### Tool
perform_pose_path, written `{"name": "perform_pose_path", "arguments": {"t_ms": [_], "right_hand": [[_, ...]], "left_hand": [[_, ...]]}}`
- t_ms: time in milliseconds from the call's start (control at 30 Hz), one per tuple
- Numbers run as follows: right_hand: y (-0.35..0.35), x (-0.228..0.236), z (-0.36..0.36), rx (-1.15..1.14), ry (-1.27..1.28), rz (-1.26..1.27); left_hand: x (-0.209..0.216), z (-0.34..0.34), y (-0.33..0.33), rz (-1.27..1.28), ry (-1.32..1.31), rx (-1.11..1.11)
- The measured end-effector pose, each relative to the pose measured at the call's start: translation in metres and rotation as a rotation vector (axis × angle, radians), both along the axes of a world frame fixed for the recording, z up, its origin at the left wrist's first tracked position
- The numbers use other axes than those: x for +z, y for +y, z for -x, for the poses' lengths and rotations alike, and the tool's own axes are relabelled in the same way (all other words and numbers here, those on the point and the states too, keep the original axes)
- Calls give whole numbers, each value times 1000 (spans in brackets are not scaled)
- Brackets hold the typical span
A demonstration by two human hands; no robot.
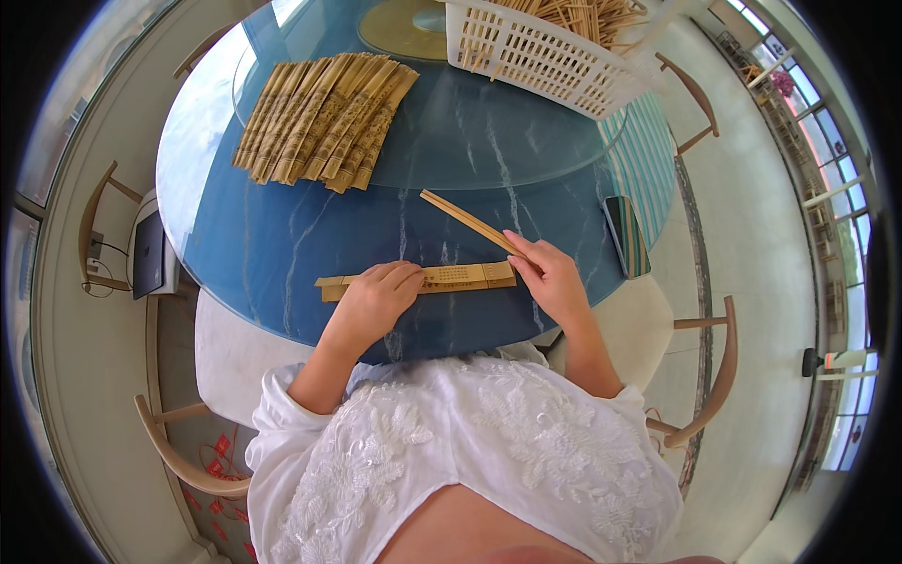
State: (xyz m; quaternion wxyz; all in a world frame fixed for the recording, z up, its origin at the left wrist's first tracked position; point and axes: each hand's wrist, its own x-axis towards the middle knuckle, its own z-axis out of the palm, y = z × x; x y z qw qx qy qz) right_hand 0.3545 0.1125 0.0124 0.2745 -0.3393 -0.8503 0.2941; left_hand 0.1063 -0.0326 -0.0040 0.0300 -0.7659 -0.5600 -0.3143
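A printed brown paper chopstick sleeve lies crosswise on the blue table, close to its near edge. My left hand is over its left half, fingers together and curled onto the paper; the fingertips are partly hidden. My right hand pinches a pair of wooden chopsticks near their right end. They slant up to the left, above the sleeve, and their far tips point toward the table's middle. The right fingertips are beside the sleeve's right end; whether they touch it I cannot tell.
Several filled chopstick sleeves lie in an overlapping row at the far left. A white slotted basket full of loose chopsticks stands at the far right, on the glass turntable. A phone lies by the right edge. Wooden chairs surround the table.
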Motion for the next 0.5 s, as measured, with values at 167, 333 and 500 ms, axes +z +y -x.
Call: {"name": "perform_pose_path", "arguments": {"t_ms": [167, 333, 500], "right_hand": [[5, 4, -5, -22, -5, -15], [6, 7, -11, -65, -23, -30], [3, 8, -10, -46, -33, 2]], "left_hand": [[-1, 6, -2, -53, 79, -35], [4, 9, -7, -92, 121, -16], [-4, 10, -11, -72, 159, 8]]}}
